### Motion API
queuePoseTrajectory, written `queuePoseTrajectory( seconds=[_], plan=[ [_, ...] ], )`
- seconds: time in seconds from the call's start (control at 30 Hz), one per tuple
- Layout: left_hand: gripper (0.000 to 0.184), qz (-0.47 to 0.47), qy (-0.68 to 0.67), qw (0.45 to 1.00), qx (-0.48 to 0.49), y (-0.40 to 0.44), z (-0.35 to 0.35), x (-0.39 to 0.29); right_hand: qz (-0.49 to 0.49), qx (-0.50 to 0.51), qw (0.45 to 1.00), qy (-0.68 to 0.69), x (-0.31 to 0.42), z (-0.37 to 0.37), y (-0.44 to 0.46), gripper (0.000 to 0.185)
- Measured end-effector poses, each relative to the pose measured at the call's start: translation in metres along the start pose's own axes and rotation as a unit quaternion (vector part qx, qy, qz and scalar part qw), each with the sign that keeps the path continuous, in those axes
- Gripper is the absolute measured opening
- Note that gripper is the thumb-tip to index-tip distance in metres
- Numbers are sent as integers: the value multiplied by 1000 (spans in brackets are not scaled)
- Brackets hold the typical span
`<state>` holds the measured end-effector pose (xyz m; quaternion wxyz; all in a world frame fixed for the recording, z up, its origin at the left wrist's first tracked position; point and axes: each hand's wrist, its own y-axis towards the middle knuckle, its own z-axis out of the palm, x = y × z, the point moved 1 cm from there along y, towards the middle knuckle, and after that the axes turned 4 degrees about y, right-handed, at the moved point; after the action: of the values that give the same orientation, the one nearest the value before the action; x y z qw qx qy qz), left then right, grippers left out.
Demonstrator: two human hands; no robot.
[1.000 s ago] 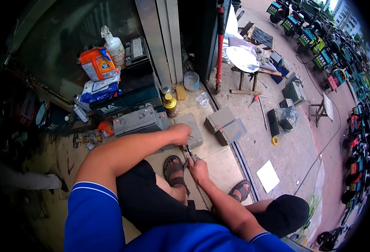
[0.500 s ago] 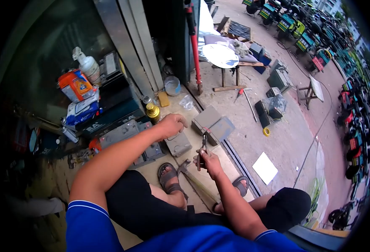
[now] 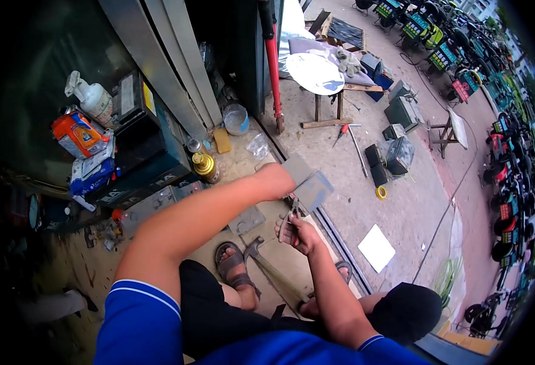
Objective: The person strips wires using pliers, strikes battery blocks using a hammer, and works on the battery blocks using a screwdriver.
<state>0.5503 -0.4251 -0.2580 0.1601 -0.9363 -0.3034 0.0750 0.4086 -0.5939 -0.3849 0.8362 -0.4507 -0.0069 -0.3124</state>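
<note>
My left hand (image 3: 275, 181) is closed at the near edge of a grey battery (image 3: 299, 167); its fingertips and anything between them are hidden. Just below it, my right hand (image 3: 298, 233) holds dark pliers (image 3: 296, 208), their jaws pointing up toward the battery. A flat blue-grey piece (image 3: 315, 191) lies against the battery's right side. Between my sandalled feet, a claw hammer (image 3: 272, 266) rests on the tiles. Another grey battery (image 3: 247, 220) sits partly behind my left forearm.
A metal door track (image 3: 340, 243) runs beside my right foot. Left are stacked dark batteries (image 3: 140, 149) and a yellow-topped can (image 3: 205, 166). To the right are a white sheet (image 3: 377, 248), yellow tape (image 3: 381, 193) and a small stool (image 3: 450, 132). A person's leg (image 3: 55, 306) shows at lower left.
My left hand has moved right, from above the nearer battery to the grey battery. My right hand first moved off the hammer area, with pliers now in it. The hammer lies on the floor.
</note>
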Motion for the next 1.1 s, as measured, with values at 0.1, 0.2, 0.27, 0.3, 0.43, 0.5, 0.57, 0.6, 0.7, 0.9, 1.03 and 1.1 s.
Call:
queuePoseTrajectory(
  seconds=[0.1,0.2,0.27,0.3,0.43,0.5,0.57,0.6,0.7,0.9,1.03,1.1],
  plan=[
    [16,-12,-29,999,12,19,26,0,18,6,1000,-14,0,-1,-2,32],
    [17,-33,-56,998,26,27,47,-1,25,24,999,-26,-2,1,-2,34],
    [18,-43,-63,997,31,32,58,1,15,34,999,-29,-1,8,-1,34],
    [18,-52,-79,995,23,34,60,2,10,12,999,-30,0,12,1,35],
    [17,-78,-99,992,31,39,64,8,0,-28,1000,-2,-5,23,-2,36],
    [17,-116,-115,986,44,42,62,6,4,-26,1000,-4,-8,22,2,37],
    [16,-154,-131,978,51,43,61,5,-9,-36,999,-5,-8,18,3,37],
    [16,-172,-161,970,61,45,61,6,-8,-35,999,-7,-8,18,4,37],
    [15,-184,-184,964,62,47,62,10,-15,-37,999,9,-4,16,5,37],
    [15,-176,-181,967,39,45,66,10,-21,-46,998,25,-7,19,9,36],
    [16,-184,-193,964,22,42,62,9,-18,-56,995,84,-9,24,14,36],
    [16,-180,-196,964,17,39,58,10,-9,-88,993,74,-6,35,12,41]
  ],
)
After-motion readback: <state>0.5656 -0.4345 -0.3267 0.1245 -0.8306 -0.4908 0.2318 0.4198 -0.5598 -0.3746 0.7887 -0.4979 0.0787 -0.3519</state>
